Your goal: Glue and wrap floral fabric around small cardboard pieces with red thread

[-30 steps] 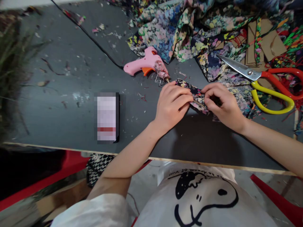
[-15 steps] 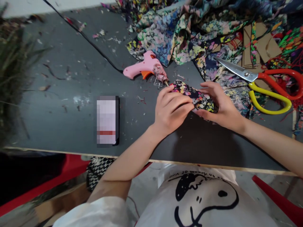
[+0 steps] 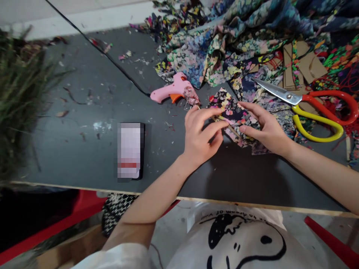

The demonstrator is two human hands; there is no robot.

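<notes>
A dark floral fabric piece [image 3: 228, 102] lies between my two hands above the grey table. My left hand [image 3: 200, 132] pinches its near left edge, where a narrow tan strip shows under the fingers; whether that is cardboard I cannot tell. From the right, my right hand [image 3: 265, 129] grips the same piece between thumb and fingers. Just beyond my left fingers a pink glue gun [image 3: 171, 89] with an orange trigger rests on its side, its nozzle end toward the fabric. Large scissors [image 3: 294, 99] with one red and one yellow handle lie right of my right hand.
A phone [image 3: 129, 149] with a blurred screen lies left of my left arm. Heaped floral cloth [image 3: 193, 54] and cardboard pieces [image 3: 310, 71] cover the back right. Dry grass [image 3: 19, 101] is piled at the left. A black cord [image 3: 112, 58] runs from the glue gun.
The fabric piece has gone from a narrow folded shape to a wider, more opened one, with a pale edge now showing. My left fingers have spread along that edge. The view has shifted slightly.
</notes>
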